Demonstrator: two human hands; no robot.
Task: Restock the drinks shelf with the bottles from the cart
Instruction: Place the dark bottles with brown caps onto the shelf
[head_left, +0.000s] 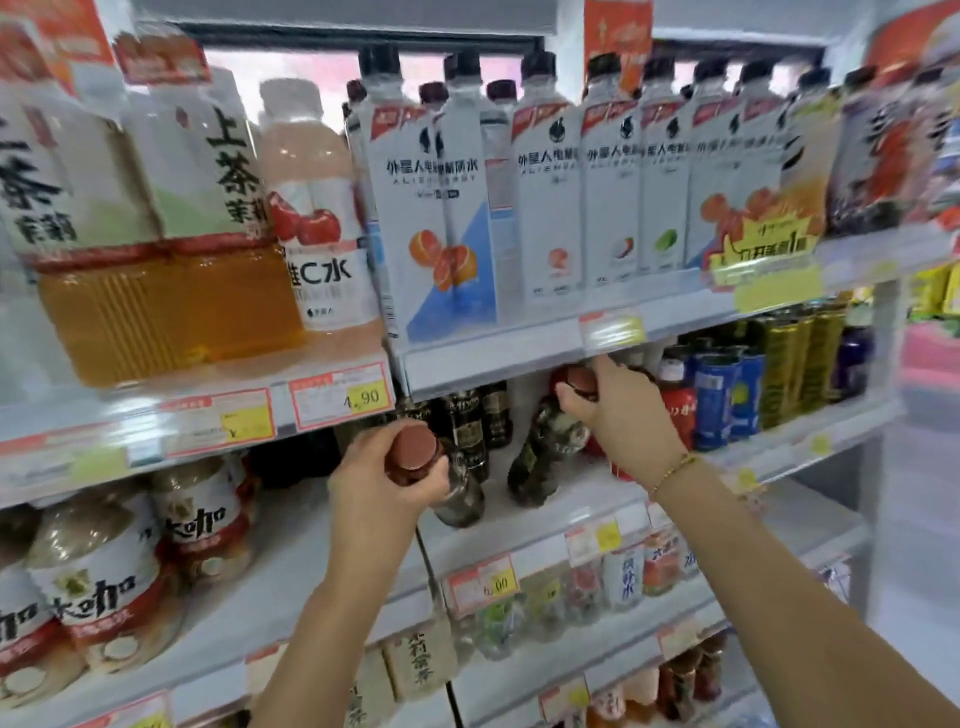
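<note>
Both of the person's arms reach up into the middle shelf (561, 512) of the drinks rack. The left hand (395, 480) is wrapped around the neck of a dark bottle (460, 491), fingers curled just under its red-brown cap, with the bottle tilted away from the person and its base touching the shelf board. At about two o'clock from it, the right hand (621, 410) clasps the top of a second dark bottle (545, 452), thumb and fingers closed around its reddish cap; this one leans too, its foot on the same board. A thin gold bracelet (672, 470) circles the right wrist. Behind the two bottles, toward twelve o'clock, stand darker labelled bottles (470, 421), and at three o'clock a row of blue cans (714, 400). On the shelf above, tall white bottles (550, 208) line up behind a yellow price tag (613, 330).
</note>
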